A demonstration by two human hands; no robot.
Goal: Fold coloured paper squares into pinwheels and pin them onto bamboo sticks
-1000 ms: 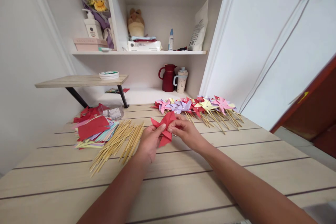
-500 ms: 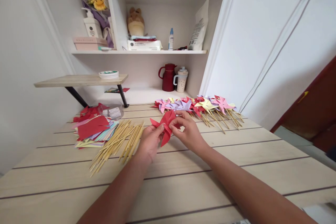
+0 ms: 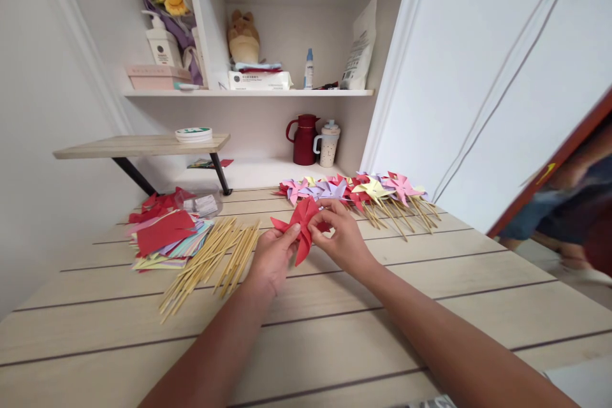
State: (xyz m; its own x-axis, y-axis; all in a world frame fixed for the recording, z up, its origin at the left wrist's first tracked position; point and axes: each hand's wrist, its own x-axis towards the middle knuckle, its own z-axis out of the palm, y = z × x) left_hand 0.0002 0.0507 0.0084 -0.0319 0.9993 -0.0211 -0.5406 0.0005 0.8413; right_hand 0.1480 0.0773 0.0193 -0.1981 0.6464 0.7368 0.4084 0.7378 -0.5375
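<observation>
White shelving stands behind a pale planked tabletop (image 3: 325, 350), its upper shelf (image 3: 268, 94) holding a brown plush toy (image 3: 243, 38), a blue-capped bottle (image 3: 308, 70) and a white bag (image 3: 361, 44). Below it, a dark red jug (image 3: 305, 143) stands just beside a speckled tumbler (image 3: 329, 148). Above the near middle of the tabletop, a red paper pinwheel (image 3: 305, 211) is held between both hands. The left hand (image 3: 271, 260) has its grip closed on the pinwheel's left side, thumb lying over the paper near the centre. Thumb and index finger of the right hand (image 3: 345, 237) form a pinching grip at the pinwheel's centre; exactly what lies between those fingertips is too small to tell. Left of the hands lie loose wooden sticks (image 3: 203, 268), partly crossed, next to a stack of coloured paper sheets (image 3: 165, 233) topped with red. Behind the stack sits a clear plastic container (image 3: 203, 205). Beyond the right hand, pinwheels on sticks (image 3: 375, 190) lie clustered in red, pink, purple and yellow. At far right, a person (image 3: 530, 220) shows blurred.
</observation>
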